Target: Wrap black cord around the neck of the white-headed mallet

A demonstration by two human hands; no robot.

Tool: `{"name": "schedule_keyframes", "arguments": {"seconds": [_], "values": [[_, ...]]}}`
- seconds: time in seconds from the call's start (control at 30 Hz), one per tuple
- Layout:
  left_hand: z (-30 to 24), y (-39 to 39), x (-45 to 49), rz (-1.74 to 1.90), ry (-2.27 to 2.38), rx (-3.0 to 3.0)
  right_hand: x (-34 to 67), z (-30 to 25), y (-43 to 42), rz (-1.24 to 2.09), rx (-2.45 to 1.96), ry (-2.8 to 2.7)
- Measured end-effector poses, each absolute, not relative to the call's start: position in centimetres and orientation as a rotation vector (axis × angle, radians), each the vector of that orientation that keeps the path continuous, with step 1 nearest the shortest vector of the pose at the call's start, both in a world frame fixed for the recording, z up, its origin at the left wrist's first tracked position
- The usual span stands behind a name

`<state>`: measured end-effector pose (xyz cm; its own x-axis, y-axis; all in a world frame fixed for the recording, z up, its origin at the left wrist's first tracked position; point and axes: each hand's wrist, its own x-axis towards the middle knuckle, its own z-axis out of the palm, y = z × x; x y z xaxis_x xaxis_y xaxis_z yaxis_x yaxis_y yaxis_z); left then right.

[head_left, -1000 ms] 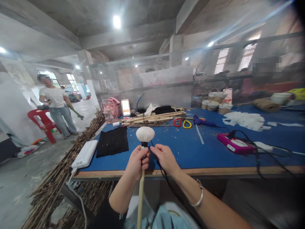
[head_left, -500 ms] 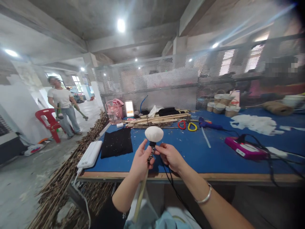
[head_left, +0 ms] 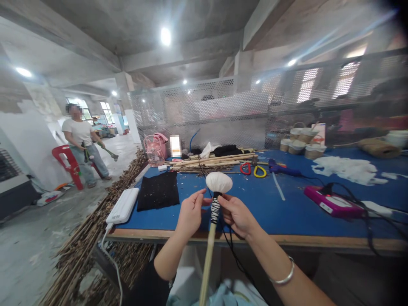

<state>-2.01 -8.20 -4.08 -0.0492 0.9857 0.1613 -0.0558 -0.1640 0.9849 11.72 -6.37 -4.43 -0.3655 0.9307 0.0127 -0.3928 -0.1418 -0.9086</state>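
A stick with a rounded white cloth-covered head (head_left: 219, 182) stands upright in front of me, tilted slightly. Below the head, its neck is wound with black cord (head_left: 215, 209) in a criss-cross over white. Pale bare wood (head_left: 208, 259) runs down toward my lap. My right hand (head_left: 237, 214) pinches the wrapped neck just under the head. To the left of the neck is my left hand (head_left: 191, 212), its fingers stretched toward the stick and apart from it. Loose black cord (head_left: 231, 242) hangs below my right hand.
On the blue table (head_left: 255, 216) lie a black cloth (head_left: 158, 190), a white power bank (head_left: 123, 205), thin sticks (head_left: 219, 161), red-handled and yellow-handled scissors (head_left: 259, 171), a glue gun (head_left: 283, 169) and a purple power strip (head_left: 331, 202). A person (head_left: 81, 136) stands at left beside a red chair (head_left: 67, 163).
My left hand has come off the wrapped neck and moved a little left. The stick has shifted right, and my right hand now grips its neck.
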Motion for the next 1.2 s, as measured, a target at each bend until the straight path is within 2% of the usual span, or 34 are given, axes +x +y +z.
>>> {"name": "schedule_keyframes", "arguments": {"seconds": [0.3, 0.47, 0.6, 1.0, 1.2], "values": [[-4.2, -9.7, -1.3, 1.473, 1.471, 1.566, 11.3, -4.5, -6.5, 1.630, -0.812, -1.103], [-4.3, -12.4, 0.4, 1.250, 1.525, 1.769, 11.0, -4.4, -6.6, 1.609, -0.789, -1.043], [-5.2, -12.7, 1.3, 1.274, 1.540, 1.810, 10.8, -4.4, -6.7, 1.574, -0.819, -1.007], [-5.3, -11.5, 0.1, 1.503, 1.338, 1.489, 11.9, -4.2, -7.3, 1.309, -0.845, -1.188], [-4.2, -12.9, 0.4, 1.245, 0.905, 0.994, 11.8, -3.3, -7.7, 1.426, -0.753, -1.117]]}}
